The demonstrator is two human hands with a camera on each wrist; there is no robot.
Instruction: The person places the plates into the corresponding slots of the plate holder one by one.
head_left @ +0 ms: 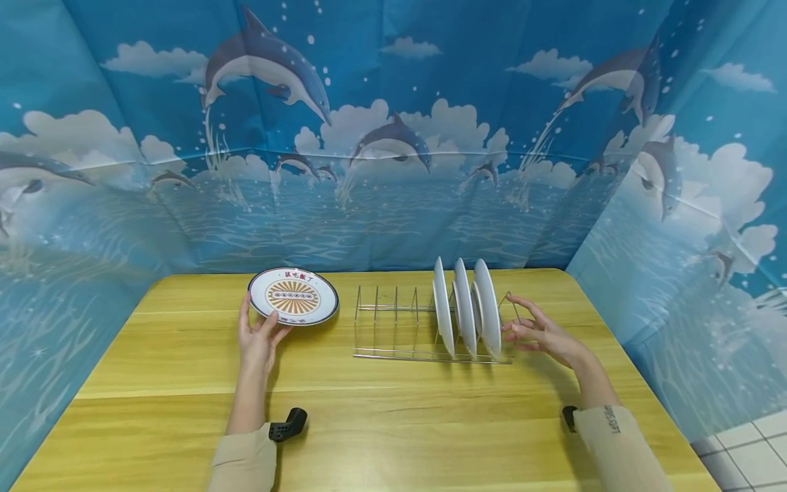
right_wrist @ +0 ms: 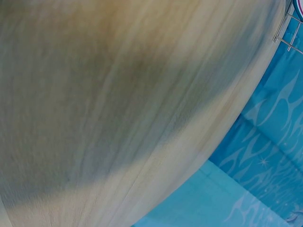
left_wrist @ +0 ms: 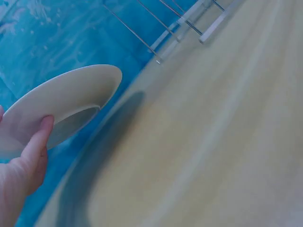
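A round plate (head_left: 294,296) with a dark rim, an orange sunburst and red characters is at the left, tilted above the table. My left hand (head_left: 258,342) grips its near-left edge, and in the left wrist view the thumb (left_wrist: 39,142) presses its pale underside. Three white plates (head_left: 488,311) stand on edge in the right part of a metal wire dish rack (head_left: 396,355). At the rack's right end is my right hand (head_left: 544,336), its fingers loosely extended about the end wire. Whether they touch the rightmost plate is unclear. The right wrist view does not show this hand.
The rack stands on a yellow wood-grain table (head_left: 393,424), its left slots bare between upright wires. A blue dolphin-print curtain (head_left: 381,205) hangs along the table's back and right side. Each sleeve carries a black wrist device (head_left: 289,424).
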